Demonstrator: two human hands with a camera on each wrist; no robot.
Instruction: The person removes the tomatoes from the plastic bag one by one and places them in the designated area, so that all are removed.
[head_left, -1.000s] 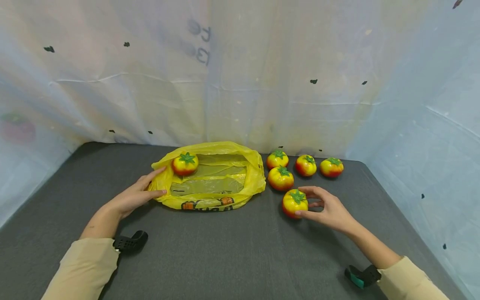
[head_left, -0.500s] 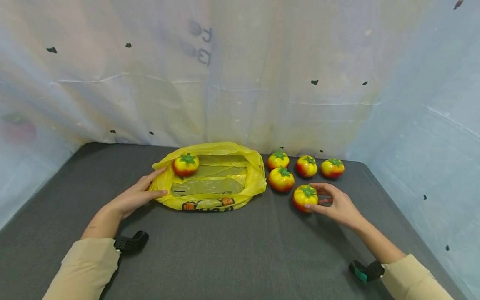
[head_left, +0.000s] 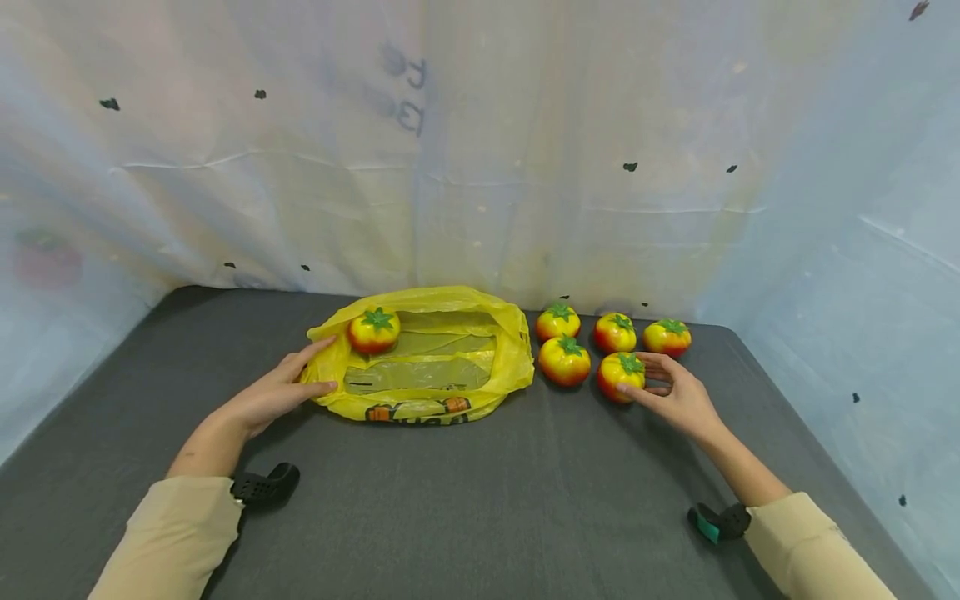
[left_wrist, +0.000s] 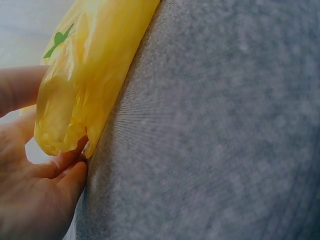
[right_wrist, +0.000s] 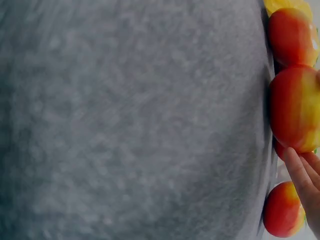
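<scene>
Fingers (head_left: 658,361) of the right hand (head_left: 684,402), parted around a tomato (head_left: 619,379), grip it toward the far right corner of the table (head_left: 480,500); the left hand (head_left: 273,396), fingers spread, holds the yellow bag's left end (head_left: 319,367).

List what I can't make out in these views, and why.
Head view: the writing on the backdrop, too faint to read.
Head view: the lettering on the yellow bag, partly out of sight where the plastic curves under.
Left wrist view: parts of the left hand, as the bag covers some of its fingers.
Right wrist view: the right hand and held tomato, both cut off by the right edge.
</scene>
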